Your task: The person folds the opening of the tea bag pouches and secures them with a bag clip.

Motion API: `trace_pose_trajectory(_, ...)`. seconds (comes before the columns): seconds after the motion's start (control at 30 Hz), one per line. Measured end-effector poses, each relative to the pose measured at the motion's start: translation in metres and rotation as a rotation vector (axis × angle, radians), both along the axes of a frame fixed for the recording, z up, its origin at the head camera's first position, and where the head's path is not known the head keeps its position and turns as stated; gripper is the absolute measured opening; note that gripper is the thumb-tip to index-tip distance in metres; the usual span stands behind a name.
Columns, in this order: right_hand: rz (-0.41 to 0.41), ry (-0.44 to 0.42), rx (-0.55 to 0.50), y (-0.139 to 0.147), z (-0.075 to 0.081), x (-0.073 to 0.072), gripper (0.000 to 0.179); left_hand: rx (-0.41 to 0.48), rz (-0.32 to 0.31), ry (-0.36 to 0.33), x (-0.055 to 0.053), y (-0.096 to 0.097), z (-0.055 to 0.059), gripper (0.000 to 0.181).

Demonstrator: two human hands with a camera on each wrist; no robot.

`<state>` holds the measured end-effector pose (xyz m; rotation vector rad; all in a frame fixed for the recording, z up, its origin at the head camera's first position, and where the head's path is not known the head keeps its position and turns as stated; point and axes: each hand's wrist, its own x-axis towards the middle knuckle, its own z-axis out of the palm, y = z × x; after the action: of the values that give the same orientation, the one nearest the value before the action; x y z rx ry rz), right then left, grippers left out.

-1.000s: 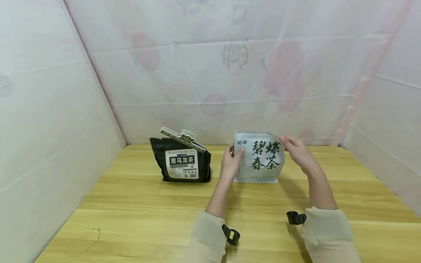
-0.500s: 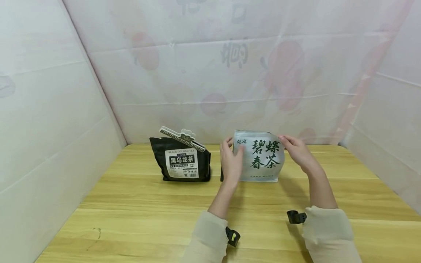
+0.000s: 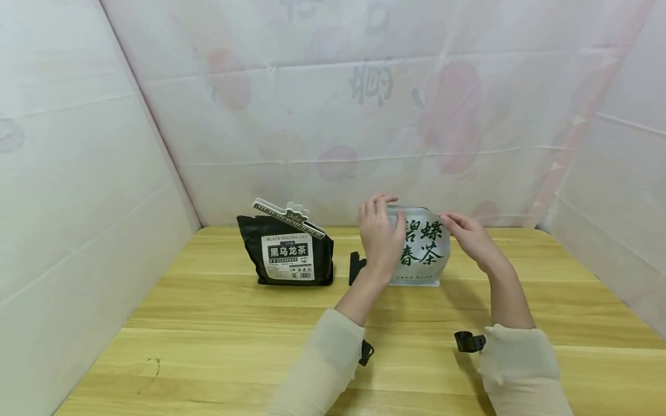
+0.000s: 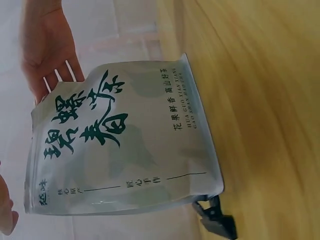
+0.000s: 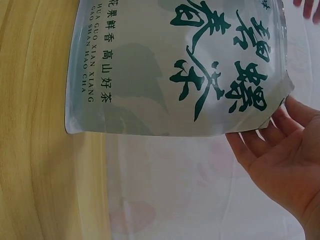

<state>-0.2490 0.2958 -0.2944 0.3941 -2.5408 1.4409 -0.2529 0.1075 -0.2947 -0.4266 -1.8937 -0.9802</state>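
Observation:
A pale silver-green tea bag [image 3: 424, 254] with dark green characters stands upright on the table. My right hand [image 3: 468, 238] pinches its upper right corner, the thumb in front and the other fingers behind, as the right wrist view shows too. In front of the bag's upper left part is my left hand [image 3: 382, 234], with fingers extended and nothing in them. In the left wrist view, the fingertips of that left hand [image 4: 6, 210] show apart from the bag's top edge. A black clip-like object [image 3: 356, 267] is at the bag's lower left, partly hidden by the left hand.
To the left stands a black oolong tea bag [image 3: 288, 260], with a long white sealing clip [image 3: 291, 218] tilted across its top. The wooden table [image 3: 234, 346] has pale fabric walls [image 3: 312, 115] at its back and sides.
My left hand has let go of the bag's left edge and moved right and up in front of it, uncovering the black object. The right hand still pinches the corner.

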Motion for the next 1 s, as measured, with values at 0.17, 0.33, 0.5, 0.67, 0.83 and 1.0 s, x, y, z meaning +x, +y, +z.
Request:
trace_pose_trajectory(0.17,0.010,-0.021,0.003,0.001,0.000,-0.002,0.057,-0.258,0.039,-0.020,-0.007,0.009,0.010,0.020)
trace_pose_trajectory(0.33,0.034,-0.044,0.004,0.000,0.001,-0.002,0.056,-0.533,0.109,-0.151,-0.013,0.017,0.015,0.029)
trace_pose_trajectory(0.5,0.057,-0.053,-0.003,-0.001,0.000,-0.001,0.054,-0.705,0.173,-0.311,-0.016,0.022,0.015,0.038)
trace_pose_trajectory(0.67,0.047,-0.047,-0.001,-0.002,0.000,-0.002,0.052,-0.755,0.204,-0.380,-0.017,0.027,0.017,0.042)
trace_pose_trajectory(0.83,0.018,-0.028,0.012,-0.003,-0.001,-0.002,0.052,-0.755,0.222,-0.385,-0.017,0.030,0.016,0.038)
trace_pose_trajectory(1.0,-0.016,0.019,0.024,-0.007,-0.003,-0.005,0.049,-0.745,0.232,-0.352,-0.020,0.031,0.013,0.032)
